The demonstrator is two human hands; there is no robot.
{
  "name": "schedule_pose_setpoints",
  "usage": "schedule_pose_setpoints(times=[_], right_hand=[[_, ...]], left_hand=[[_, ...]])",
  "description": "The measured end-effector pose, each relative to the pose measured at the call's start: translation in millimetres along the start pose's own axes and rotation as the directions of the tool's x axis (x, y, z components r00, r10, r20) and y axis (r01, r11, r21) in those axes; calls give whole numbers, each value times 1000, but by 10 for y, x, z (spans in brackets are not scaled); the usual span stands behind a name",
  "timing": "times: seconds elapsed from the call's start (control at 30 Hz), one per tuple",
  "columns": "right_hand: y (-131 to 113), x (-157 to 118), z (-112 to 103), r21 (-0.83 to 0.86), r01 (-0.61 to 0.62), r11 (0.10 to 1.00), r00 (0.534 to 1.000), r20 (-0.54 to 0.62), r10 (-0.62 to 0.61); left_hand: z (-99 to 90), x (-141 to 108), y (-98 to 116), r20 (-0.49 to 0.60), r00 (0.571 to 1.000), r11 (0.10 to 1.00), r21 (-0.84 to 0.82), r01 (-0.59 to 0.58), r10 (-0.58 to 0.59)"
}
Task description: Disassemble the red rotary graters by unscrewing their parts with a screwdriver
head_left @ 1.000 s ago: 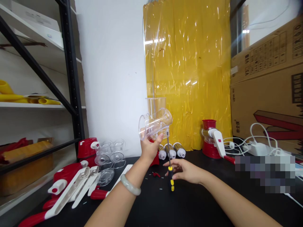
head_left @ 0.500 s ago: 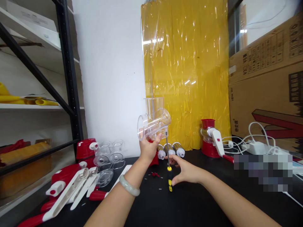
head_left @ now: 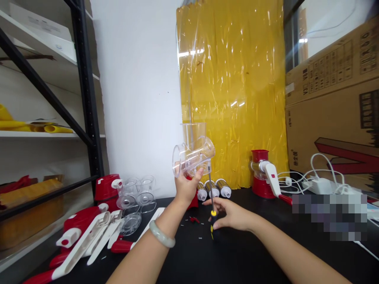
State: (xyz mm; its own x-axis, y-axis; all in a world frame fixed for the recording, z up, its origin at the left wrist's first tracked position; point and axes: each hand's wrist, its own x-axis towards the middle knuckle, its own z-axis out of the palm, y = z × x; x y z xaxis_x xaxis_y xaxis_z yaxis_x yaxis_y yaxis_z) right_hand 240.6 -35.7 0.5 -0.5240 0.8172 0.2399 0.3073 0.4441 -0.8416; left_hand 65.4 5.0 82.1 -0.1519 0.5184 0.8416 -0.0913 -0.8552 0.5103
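Observation:
Raised above the black table is a clear plastic grater housing (head_left: 192,152) with a wide tube and an upright chute. My left hand (head_left: 187,187) grips it from below, the thumb lying along its near side. A screwdriver (head_left: 213,215) with a black and yellow handle stands nearly upright, its shaft tip up against the underside of the housing near the tube's right end. Around the handle, the thumb and fingers of my right hand (head_left: 229,213) are closed. Just below lie a small red part (head_left: 194,219) and several tiny metal pins (head_left: 200,238).
Metal grater drums (head_left: 223,188) lie behind my hands. On the left are red bases (head_left: 106,187), clear housings (head_left: 142,191) and white crank handles (head_left: 84,238). An assembled red grater (head_left: 262,173) stands right, beside white cables (head_left: 325,177) and a large cardboard box (head_left: 331,102).
The screwdriver handle has turned about its length and my right fingers have shifted on it. The housing and my left hand stay almost in place.

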Motion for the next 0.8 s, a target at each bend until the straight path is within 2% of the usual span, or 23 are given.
schedule_pose_setpoints(times=[0.07,0.1,0.2,0.27,0.37,0.43,0.6,0.73,0.8], right_hand=[[11,-1,-4,-105,-16,994,996,-91,6],[14,-5,-11,-124,-16,992,995,-97,4],[9,-15,-38,9,6,1000,998,57,-6],[3,-6,-37,78,3,997,996,89,-10],[16,16,-18,-32,-18,999,997,-74,15],[32,17,-24,-83,-20,996,992,-127,9],[23,1,-49,115,9,993,996,86,-19],[-12,-1,-31,-14,-30,999,998,-52,30],[-15,-15,-47,-36,-12,999,999,-36,11]], left_hand=[[0,0,-6,5,1000,1000,-13,-9,9],[0,-1,-12,11,1000,1000,-20,-13,13],[1,-4,-30,2,1000,1000,-25,-14,14],[2,-7,-37,-17,1000,1000,-16,-7,6],[2,-8,-32,-30,1000,1000,-11,4,-4],[3,-7,-26,-29,1000,1000,-11,8,-9],[4,-5,-36,-48,999,1000,-9,5,-5],[3,-4,-44,-57,998,1000,-4,6,-6],[2,-3,-41,-58,998,1000,-3,-1,1]])
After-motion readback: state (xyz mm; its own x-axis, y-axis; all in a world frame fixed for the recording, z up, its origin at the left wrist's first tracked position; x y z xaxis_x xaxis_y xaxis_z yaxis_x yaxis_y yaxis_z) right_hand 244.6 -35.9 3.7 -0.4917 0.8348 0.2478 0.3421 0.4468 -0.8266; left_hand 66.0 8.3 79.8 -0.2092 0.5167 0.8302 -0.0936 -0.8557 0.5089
